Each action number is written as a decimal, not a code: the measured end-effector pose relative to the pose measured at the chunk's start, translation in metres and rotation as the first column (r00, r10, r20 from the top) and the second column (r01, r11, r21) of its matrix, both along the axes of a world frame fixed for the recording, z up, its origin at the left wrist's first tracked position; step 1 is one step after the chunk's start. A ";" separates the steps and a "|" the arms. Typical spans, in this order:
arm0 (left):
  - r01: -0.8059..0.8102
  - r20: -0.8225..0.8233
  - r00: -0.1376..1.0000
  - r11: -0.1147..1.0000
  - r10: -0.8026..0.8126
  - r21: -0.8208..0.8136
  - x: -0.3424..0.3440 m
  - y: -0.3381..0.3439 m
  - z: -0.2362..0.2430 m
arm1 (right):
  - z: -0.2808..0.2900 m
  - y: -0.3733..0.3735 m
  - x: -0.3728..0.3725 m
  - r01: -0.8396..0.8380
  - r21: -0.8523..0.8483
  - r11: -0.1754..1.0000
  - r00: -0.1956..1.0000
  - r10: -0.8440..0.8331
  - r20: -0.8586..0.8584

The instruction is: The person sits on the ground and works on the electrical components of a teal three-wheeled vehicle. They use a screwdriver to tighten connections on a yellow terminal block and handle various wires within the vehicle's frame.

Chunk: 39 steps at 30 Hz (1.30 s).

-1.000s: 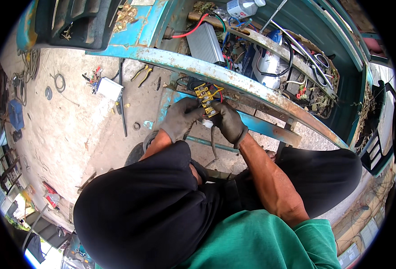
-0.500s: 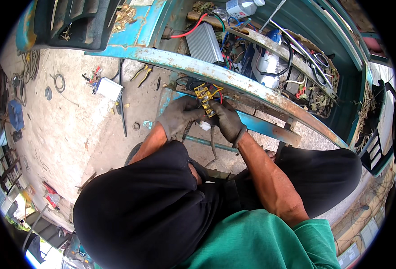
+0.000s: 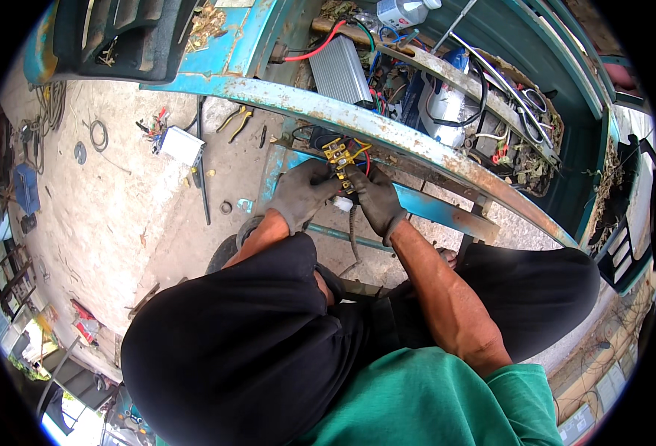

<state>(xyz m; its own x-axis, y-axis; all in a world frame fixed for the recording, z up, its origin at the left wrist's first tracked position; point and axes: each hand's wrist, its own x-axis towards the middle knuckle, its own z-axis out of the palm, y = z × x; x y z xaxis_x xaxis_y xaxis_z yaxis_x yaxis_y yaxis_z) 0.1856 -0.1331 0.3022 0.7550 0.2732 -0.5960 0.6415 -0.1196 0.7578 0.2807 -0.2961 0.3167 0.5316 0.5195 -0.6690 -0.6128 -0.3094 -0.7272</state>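
Fingers [image 3: 358, 180] of left hand [image 3: 296, 193] and right hand [image 3: 380, 201] clamp the block [image 3: 336, 153]; the left has just edged inward, grip apparently kept, so the block seems steadied.

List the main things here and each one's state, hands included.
Yellow block: held two-handed
Left hand: gloved, gripping yellow block
Right hand: gloved, gripping yellow block
Pliers: on floor, handles apart
White box: on floor
Bottle: capped, on its side
Metal rail: rusty, paint worn
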 end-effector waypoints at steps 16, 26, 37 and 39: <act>-0.081 -0.036 0.996 0.994 0.084 0.074 0.008 -0.014 0.023 | 0.007 0.006 -0.003 0.168 0.015 0.986 0.978 -0.165 -0.128; 0.009 0.037 0.999 0.996 -0.013 0.090 0.003 -0.014 0.007 | 0.009 0.001 -0.001 0.161 0.072 0.984 0.968 -0.143 -0.207; -0.040 0.006 0.999 0.999 0.040 -0.007 0.005 -0.014 0.011 | 0.003 0.005 0.005 0.185 -0.076 0.980 0.955 -0.198 -0.222; -0.134 -0.066 0.989 0.989 0.130 -0.061 0.007 -0.016 0.014 | 0.004 0.006 0.004 0.183 -0.090 0.979 0.950 -0.200 -0.241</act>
<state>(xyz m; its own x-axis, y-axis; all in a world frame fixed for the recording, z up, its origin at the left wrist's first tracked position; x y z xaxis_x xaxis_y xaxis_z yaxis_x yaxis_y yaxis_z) 0.1927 -0.1487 0.3165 0.6761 0.3274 -0.6601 0.6942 0.0172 0.7196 0.2850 -0.2899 0.3203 0.4300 0.3744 -0.8216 -0.8233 -0.2109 -0.5270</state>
